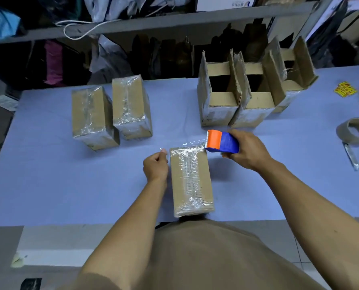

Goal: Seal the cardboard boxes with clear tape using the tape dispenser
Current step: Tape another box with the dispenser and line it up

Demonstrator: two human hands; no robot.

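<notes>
Head view: right hand (246, 150) wraps the blue-and-orange tape dispenser (222, 142) just past the far end of the cardboard box (192, 181), which lies near the bench's (48, 185) front edge. Left hand (156, 166) pinches the glossy clear tape (192, 142) end, likely keeping it taut across the box. The box already carries crinkled tape lengthwise.

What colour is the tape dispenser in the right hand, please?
Blue body with an orange front; the tape dispenser shows clearly in the head view.
</notes>
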